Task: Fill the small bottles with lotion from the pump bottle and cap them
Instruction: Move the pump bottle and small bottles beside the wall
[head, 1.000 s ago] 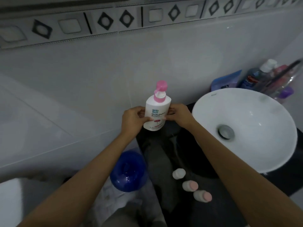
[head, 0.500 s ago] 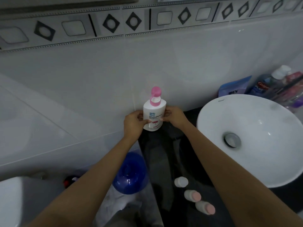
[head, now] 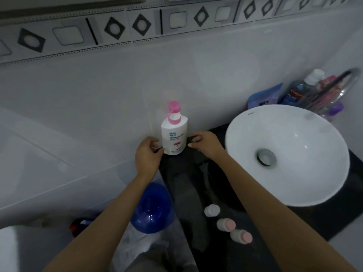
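The white pump bottle (head: 173, 135) with a pink pump head stands upright on the dark counter (head: 180, 183), close against the tiled wall. My left hand (head: 148, 155) is at its lower left, fingers loosely curled and just off its side. My right hand (head: 205, 143) hovers a little to its right, fingers apart, not touching it. Three small bottles stand in a row near the counter's front: one with a white cap (head: 212, 210) and two with pink caps (head: 225, 224), (head: 241, 236).
A white round basin (head: 318, 179) fills the counter's right side. Behind it are a blue pouch (head: 264, 97) and a rack of toiletries (head: 318, 91). A blue round container (head: 151, 208) sits on the floor left of the counter.
The pump bottle has gone down and back onto the counter by the wall. Both hands, which gripped its sides, have let go and drawn slightly away.
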`<state>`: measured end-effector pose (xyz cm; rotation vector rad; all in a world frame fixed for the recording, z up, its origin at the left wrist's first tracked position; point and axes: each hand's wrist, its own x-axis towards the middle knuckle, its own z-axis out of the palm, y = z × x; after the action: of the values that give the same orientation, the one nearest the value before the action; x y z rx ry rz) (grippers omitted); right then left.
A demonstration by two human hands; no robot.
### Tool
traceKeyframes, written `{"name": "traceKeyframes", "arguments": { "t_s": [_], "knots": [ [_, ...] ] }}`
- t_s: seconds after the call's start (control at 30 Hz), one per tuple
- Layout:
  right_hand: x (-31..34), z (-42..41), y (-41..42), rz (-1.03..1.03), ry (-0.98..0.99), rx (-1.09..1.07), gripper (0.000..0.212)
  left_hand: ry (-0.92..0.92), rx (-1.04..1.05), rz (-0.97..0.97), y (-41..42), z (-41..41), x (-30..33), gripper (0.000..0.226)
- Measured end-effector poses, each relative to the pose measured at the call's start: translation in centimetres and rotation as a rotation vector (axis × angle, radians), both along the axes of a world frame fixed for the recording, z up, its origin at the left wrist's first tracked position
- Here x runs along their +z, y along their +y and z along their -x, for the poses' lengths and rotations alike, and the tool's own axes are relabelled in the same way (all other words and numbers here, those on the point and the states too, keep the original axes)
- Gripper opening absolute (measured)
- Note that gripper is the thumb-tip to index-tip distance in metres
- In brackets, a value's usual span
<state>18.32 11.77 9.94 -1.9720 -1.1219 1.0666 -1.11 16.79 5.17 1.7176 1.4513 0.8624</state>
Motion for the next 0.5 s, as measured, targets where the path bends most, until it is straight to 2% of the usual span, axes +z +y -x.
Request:
{"name": "traceKeyframes", "arguments": {
  "t_s": [0.07,0.13,0.2,0.3,0.4,0.5],
  "knots": [
    [1.0,0.2,-3.0,0.019,0.050,-0.050,0.045,-0.083,-0.030,-0.021,-1.8,0.4,0.2,0.021],
    [2.0,0.6,-7.1,-0.022,0.103,-0.113,0.033,-0.158,-0.139,0.015,-3.9,0.5,0.6,0.020],
    [2.5,1.0,-11.6,-0.094,0.072,-0.219,0.021,-0.170,-0.332,0.090,-5.9,0.3,0.8,0.023],
    [2.2,1.7,-18.0,-0.130,-0.029,-0.400,0.016,-0.069,-0.672,0.157,-8.7,-0.4,0.4,0.037],
    [0.8,2.7,-22.6,-0.002,-0.116,-0.438,0.036,0.080,-0.933,0.169,-10.8,-1.4,-0.6,0.056],
    [-0.8,3.7,-24.7,0.162,-0.318,-0.255,0.057,0.226,-1.063,0.161,-11.7,-2.5,-1.8,0.068]
  ]
}}
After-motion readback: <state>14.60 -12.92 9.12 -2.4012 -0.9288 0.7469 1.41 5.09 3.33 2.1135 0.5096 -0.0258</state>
